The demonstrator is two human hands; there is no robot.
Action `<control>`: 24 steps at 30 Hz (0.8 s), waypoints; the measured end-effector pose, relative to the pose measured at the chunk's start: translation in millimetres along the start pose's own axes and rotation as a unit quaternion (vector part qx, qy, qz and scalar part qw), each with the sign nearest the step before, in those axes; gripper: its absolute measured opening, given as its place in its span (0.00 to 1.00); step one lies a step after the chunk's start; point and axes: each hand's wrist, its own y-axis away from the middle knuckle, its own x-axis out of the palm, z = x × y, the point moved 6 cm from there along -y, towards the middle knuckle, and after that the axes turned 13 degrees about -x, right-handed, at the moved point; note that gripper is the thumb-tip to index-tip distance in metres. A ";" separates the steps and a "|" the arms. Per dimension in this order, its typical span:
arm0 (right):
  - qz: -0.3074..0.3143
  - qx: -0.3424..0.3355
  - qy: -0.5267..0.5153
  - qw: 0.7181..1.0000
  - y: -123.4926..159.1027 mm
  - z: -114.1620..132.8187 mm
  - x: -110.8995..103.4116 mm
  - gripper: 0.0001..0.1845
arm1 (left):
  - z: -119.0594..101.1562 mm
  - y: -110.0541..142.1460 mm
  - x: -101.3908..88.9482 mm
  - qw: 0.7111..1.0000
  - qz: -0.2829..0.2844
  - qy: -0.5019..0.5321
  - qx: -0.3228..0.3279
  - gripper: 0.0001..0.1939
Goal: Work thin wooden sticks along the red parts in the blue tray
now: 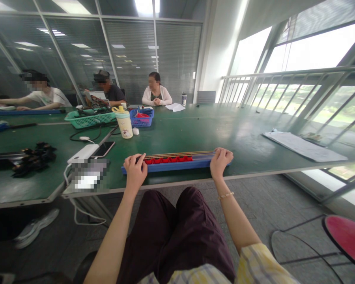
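Observation:
A long blue plastic rack (pixel 177 166) lies across the green table (pixel 239 146) close to its near edge. Red segmented pieces (pixel 168 159) fill its left half, and thin wooden rods (pixel 180 154) run along its length. My left hand (pixel 135 171) curls over the rack's left end, with the fingers on top of the rods. At the right end, my right hand (pixel 220 162) grips the rack. Nothing else is in either hand.
To the left are a white power bank (pixel 83 154), a phone (pixel 103 149), a heap of black parts (pixel 34 159), a bottle (pixel 124 123), and green and blue baskets. Co-workers sit across the table. Papers (pixel 304 146) lie to the right.

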 end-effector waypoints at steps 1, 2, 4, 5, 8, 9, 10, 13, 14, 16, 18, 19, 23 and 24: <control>-0.004 0.003 0.005 1.000 0.3 -0.5 -0.8 0.20 | -0.4 0.0 -0.3 1.000 -0.001 0.000 0.001 0.19; -0.007 0.008 0.008 1.000 0.5 -1.1 -1.5 0.20 | -0.6 -0.1 -0.4 1.000 -0.001 0.000 0.001 0.19; -0.012 0.016 0.011 1.000 0.9 -2.4 -2.6 0.20 | -0.7 -0.3 -0.4 1.000 -0.001 0.001 0.001 0.20; -0.014 0.019 0.012 1.000 0.9 -2.8 -3.0 0.20 | -0.5 -0.5 -0.1 1.000 0.000 0.001 -0.001 0.20; -0.027 0.019 0.022 0.999 0.3 -3.0 -4.9 0.20 | 0.0 -0.7 0.5 1.000 0.000 0.001 -0.003 0.20; -0.033 0.017 0.027 0.999 -0.1 -2.6 -5.7 0.20 | 0.1 -0.6 0.6 1.000 0.000 0.001 -0.003 0.20; -0.040 0.014 0.030 0.999 -0.6 -2.2 -6.6 0.21 | 0.1 -0.5 0.8 1.000 -0.001 0.002 -0.001 0.19; -0.050 0.010 0.036 0.998 -1.8 -1.1 -8.9 0.21 | 0.0 -0.1 0.9 1.000 -0.003 0.002 0.002 0.19; -0.047 0.011 0.035 0.998 -2.1 -1.0 -9.2 0.21 | 0.0 -0.1 0.9 1.000 -0.003 0.002 0.002 0.19; -0.037 0.014 0.029 0.999 -2.3 -1.4 -9.0 0.19 | -0.1 -0.3 0.8 1.000 -0.001 0.001 -0.001 0.20; -0.030 0.018 0.025 0.999 -1.9 -2.4 -8.7 0.18 | -0.5 -0.7 0.4 1.000 0.001 0.000 -0.004 0.20; -0.031 0.019 0.026 0.999 -1.6 -3.2 -8.8 0.18 | -0.8 -0.9 0.1 1.000 0.002 -0.001 -0.005 0.20; -0.055 0.015 0.045 0.997 -0.2 -6.8 -9.6 0.18 | -2.1 -0.9 -1.4 1.000 0.003 0.003 -0.007 0.20; -0.060 0.014 0.046 0.997 0.1 -7.8 -9.6 0.19 | -2.3 -0.8 -1.5 1.000 0.003 0.004 -0.008 0.20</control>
